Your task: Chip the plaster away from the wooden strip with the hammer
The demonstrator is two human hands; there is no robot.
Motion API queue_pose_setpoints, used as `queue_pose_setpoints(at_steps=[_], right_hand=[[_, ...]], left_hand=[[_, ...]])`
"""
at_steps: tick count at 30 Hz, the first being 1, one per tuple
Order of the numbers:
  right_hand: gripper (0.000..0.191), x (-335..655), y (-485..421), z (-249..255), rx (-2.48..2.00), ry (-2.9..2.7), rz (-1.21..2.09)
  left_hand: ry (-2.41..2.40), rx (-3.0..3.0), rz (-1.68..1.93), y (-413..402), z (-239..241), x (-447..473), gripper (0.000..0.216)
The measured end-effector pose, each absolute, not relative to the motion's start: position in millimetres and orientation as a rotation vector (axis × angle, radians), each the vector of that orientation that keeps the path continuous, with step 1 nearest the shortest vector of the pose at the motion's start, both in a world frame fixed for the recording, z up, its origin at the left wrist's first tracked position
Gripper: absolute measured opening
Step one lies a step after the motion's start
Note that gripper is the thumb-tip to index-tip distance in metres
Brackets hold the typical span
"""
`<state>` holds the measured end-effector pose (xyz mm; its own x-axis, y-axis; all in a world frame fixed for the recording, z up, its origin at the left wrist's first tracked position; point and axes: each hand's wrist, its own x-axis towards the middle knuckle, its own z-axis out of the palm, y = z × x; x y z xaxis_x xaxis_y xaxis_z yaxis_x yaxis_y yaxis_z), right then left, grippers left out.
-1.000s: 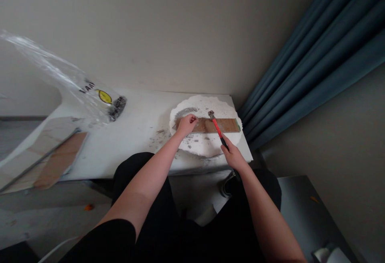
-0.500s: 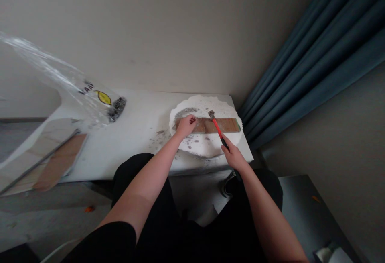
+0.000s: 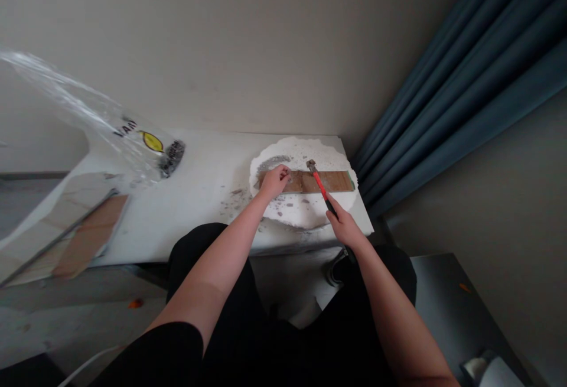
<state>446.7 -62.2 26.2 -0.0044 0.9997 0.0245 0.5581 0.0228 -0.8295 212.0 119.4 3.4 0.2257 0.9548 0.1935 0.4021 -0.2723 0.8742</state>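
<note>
Almost nothing has moved in 0.5 s: the right hand [image 3: 344, 225] still fully encircles the red-and-black-handled metal hammer [image 3: 319, 182], slanting across the flat brown wood-grained strip [image 3: 337, 181] on a ragged white slab [image 3: 305, 214]. The left hand [image 3: 273, 182], fingertips nearly together, partly hides the strip; whether it pinches anything, I cannot tell.

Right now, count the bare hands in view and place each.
2: the left hand over the left part of the brown strip, and the right hand gripping the hammer by its handle.
</note>
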Motion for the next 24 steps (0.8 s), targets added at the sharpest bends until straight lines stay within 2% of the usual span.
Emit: queue_pose_setpoints(at_steps=[24], right_hand=[[0.065, 447.0, -63.1, 28.7, -1.628, -1.664, 0.847]], left_hand=[[1.307, 1.940, 0.983, 120.8, -3.4, 214.0, 0.014]])
